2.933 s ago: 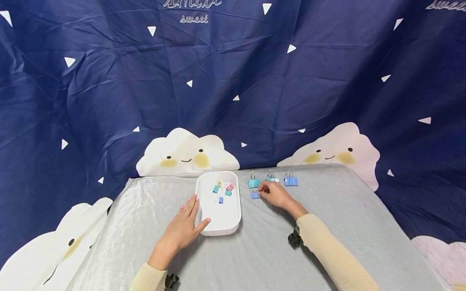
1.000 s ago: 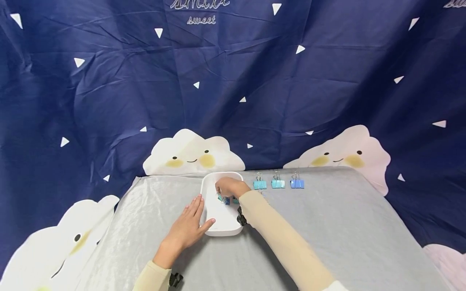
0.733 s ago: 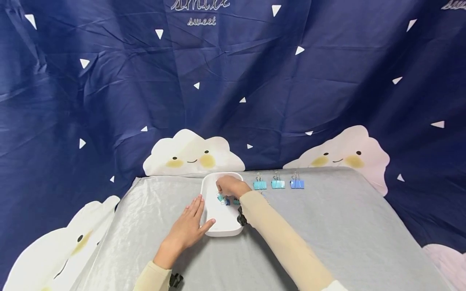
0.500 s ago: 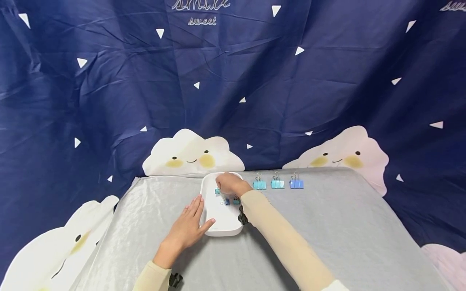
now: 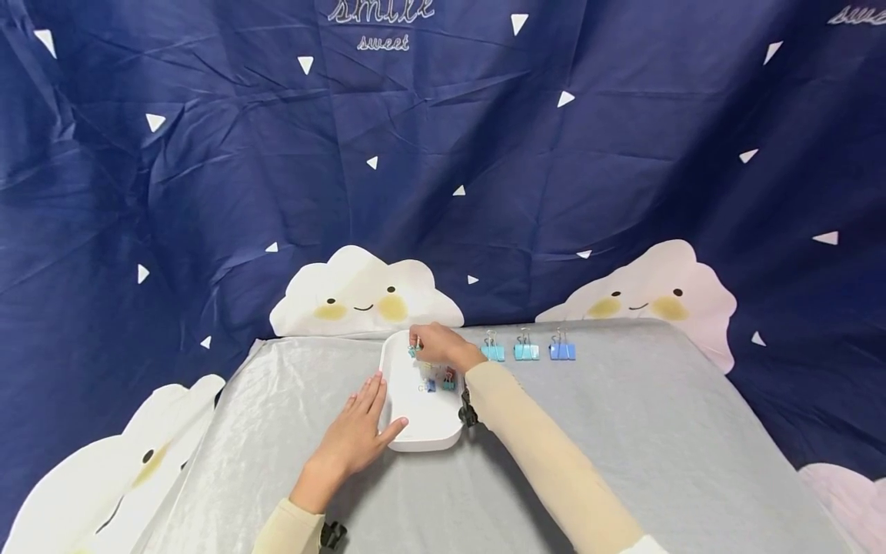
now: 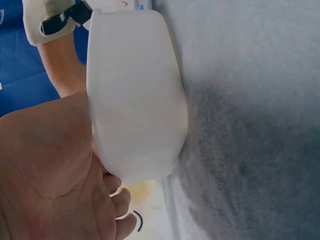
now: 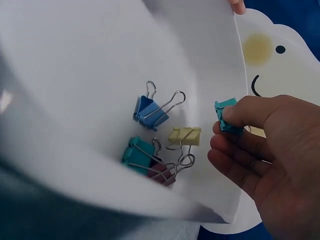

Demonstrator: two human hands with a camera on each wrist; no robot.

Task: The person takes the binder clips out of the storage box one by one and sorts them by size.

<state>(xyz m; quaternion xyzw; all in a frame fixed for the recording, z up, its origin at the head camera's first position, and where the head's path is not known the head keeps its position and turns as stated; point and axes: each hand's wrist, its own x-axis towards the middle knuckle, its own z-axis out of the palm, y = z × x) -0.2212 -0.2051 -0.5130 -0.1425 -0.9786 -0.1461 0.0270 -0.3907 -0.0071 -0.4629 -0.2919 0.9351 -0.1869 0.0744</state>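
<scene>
My right hand [image 5: 439, 344] is over the far end of a white box [image 5: 425, 445]. In the right wrist view its thumb and fingers pinch a small teal binder clip [image 7: 228, 115]. Inside the box lie a blue binder clip [image 7: 150, 112], a yellow one [image 7: 185, 135], another teal one [image 7: 137, 154] and a dark pink one [image 7: 161, 173], the last partly covered by the teal clip. My left hand [image 5: 353, 431] lies with straight fingers against the box's left side, thumb at the near corner.
Right of the box, a row of larger binder clips stands on the grey cloth [image 5: 623, 446]: a light teal one [image 5: 493, 353], another light teal one [image 5: 526, 352] and a blue one [image 5: 562, 352]. A dark blue curtain [image 5: 443, 115] hangs behind the table.
My right hand has gone from a small blue binder clip on the cloth into the box, then picked up the teal clip and moved it toward the far end. The left hand stays on the box.
</scene>
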